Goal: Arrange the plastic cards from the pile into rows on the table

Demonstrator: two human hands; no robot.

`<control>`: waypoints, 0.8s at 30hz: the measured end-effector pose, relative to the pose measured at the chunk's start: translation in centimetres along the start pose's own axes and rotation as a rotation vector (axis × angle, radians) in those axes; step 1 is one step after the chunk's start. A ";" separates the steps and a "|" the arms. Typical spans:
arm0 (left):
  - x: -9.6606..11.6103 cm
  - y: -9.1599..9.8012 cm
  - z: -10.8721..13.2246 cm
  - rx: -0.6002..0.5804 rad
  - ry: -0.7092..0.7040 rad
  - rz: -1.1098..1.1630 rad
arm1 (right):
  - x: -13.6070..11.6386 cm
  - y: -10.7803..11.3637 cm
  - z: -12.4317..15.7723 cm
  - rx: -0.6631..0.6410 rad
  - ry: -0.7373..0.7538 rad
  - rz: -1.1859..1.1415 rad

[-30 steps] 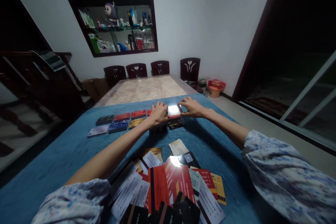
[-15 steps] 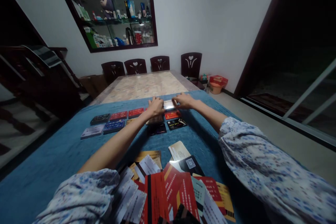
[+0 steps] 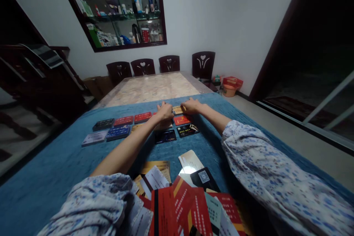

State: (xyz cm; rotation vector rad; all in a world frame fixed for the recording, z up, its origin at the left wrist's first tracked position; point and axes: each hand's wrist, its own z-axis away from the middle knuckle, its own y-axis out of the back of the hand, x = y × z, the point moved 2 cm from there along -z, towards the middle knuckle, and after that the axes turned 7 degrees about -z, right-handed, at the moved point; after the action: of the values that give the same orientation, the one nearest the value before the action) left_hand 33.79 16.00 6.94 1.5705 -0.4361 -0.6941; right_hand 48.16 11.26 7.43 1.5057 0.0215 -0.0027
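Observation:
Both my hands reach far across a blue cloth (image 3: 55,169) to a yellowish card (image 3: 177,110) lying at its far edge. My left hand (image 3: 163,112) has its fingers curled on the card's left end. My right hand (image 3: 191,106) presses fingertips on its right end. Just below lie a red card (image 3: 182,120), a black card (image 3: 187,129) and another dark card (image 3: 166,136). Rows of red, dark and blue cards (image 3: 116,125) stretch to the left. A loose heap of cards (image 3: 179,199) lies near my chest.
Beyond the cloth the table's marble top (image 3: 152,88) shows, with several dark chairs (image 3: 143,67) against the wall. A wall niche (image 3: 121,11) holds bottles and a plush toy. A red basket (image 3: 231,85) sits on the floor at right, by a glass door (image 3: 318,110).
My hands carried the card farther away, from above the red card to the cloth's far edge. The glare on the card has faded. The camera moved forward and tilted.

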 end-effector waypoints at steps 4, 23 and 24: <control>-0.1 -0.4 -0.5 -0.019 0.002 0.007 | 0.2 -0.4 -0.3 -0.008 -0.001 -0.014; 0.0 -0.7 -0.8 -0.058 0.015 0.014 | -0.8 0.1 -0.6 -0.007 -0.025 -0.038; 0.0 -0.8 -0.9 -0.057 0.015 0.017 | -0.9 0.1 -0.5 -0.005 -0.029 -0.042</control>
State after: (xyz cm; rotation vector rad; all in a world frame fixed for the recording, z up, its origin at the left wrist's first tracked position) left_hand 34.28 16.73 6.21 1.5163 -0.4149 -0.6754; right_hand 47.30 11.74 7.52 1.4998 0.0297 -0.0587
